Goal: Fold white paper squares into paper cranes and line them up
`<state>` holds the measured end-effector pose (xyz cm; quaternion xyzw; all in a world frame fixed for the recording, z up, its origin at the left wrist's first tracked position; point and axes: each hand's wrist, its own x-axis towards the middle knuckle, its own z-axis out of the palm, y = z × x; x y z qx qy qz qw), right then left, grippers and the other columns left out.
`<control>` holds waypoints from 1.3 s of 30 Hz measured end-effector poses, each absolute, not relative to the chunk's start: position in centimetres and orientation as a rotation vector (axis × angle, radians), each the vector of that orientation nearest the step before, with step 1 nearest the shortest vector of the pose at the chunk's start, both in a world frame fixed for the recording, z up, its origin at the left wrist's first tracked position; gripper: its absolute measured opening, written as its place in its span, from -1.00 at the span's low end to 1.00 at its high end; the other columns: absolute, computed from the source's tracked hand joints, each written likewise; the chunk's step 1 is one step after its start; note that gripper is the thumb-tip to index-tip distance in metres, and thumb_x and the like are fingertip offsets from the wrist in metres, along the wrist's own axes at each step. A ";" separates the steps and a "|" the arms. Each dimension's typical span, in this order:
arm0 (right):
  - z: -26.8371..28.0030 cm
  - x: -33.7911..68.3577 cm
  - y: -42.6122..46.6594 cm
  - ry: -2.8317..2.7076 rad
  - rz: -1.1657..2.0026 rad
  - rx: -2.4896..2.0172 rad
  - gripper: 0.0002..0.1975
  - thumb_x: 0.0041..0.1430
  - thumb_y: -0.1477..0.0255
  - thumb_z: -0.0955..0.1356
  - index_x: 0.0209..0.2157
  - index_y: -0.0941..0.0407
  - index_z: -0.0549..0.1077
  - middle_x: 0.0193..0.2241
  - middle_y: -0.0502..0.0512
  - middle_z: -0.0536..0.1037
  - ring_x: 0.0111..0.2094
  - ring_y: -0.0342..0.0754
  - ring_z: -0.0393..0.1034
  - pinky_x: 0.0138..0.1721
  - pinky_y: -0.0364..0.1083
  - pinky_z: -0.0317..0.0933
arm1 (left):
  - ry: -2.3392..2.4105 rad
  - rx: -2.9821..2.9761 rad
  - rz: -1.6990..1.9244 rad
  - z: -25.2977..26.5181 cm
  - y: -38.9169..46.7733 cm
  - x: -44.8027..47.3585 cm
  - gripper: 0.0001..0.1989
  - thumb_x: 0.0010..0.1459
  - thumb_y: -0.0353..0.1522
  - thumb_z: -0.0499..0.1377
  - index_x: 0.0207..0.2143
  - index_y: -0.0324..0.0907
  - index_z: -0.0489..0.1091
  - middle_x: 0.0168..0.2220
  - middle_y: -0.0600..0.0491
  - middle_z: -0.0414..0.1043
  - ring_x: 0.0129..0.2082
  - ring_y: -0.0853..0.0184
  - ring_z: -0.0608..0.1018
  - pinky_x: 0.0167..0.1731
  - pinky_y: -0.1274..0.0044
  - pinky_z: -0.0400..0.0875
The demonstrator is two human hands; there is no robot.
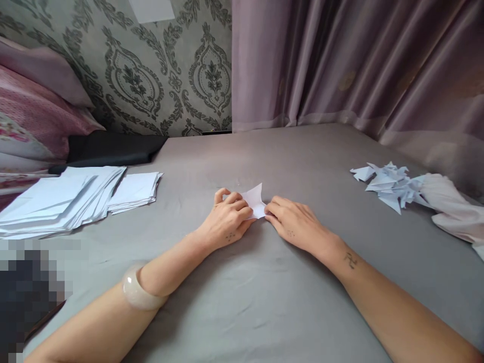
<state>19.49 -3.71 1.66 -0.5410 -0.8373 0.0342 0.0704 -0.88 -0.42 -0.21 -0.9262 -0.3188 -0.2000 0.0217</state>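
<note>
A small white sheet of paper (255, 197), partly folded with one corner standing up, is between my hands over the grey sheet-covered surface (234, 292). My left hand (232, 214) has its fingers closed on the paper's left side and hides that part of it. Pinched at the paper's lower right edge is my right hand (291, 217), its thumb and fingertips together. The paper's near edge, close to the surface, shows between the two hands.
Stacks of larger white paper (49, 201) and smaller white squares (134, 191) lie at the left. Behind them is a black cloth-like item (113, 148). Several folded paper pieces (393, 184) are heaped at the right beside a pale cloth (454, 204). Purple curtains (272, 65) hang behind.
</note>
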 end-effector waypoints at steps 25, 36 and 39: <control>0.4 18.9 -3.6 -2.372 0.258 -1.569 -0.73 0.24 0.63 0.15 -0.29 0.11 0.42 -0.31 0.07 0.43 -0.25 -0.09 0.29 -0.30 -0.13 0.09 | -1.568 -2.868 -0.732 -1.4 0.1 0.4 -0.85 0.18 -0.27 0.10 -0.33 -0.15 0.39 -0.35 0.06 0.46 -0.29 0.27 0.44 -0.09 0.26 0.07; 1.3 18.1 -5.2 -2.574 0.071 -1.626 -0.70 0.16 0.73 0.15 -0.28 0.14 0.41 -0.25 0.15 0.40 -0.29 -0.04 0.26 -0.40 -0.09 0.13 | -1.412 -3.092 -0.657 -0.4 1.0 -1.4 -0.87 0.16 -0.36 0.08 -0.38 -0.15 0.41 -0.33 0.05 0.46 -0.23 0.25 0.42 -0.07 0.28 0.10; 1.4 18.0 -5.3 -2.581 0.090 -1.629 -0.69 0.18 0.71 0.15 -0.22 0.15 0.42 -0.22 0.17 0.40 -0.24 -0.02 0.28 -0.38 -0.08 0.15 | -1.268 -3.012 -0.681 -0.4 0.8 -1.3 -0.83 0.20 -0.41 0.05 -0.24 -0.08 0.43 -0.11 0.01 0.44 -0.07 0.19 0.38 -0.02 0.27 0.07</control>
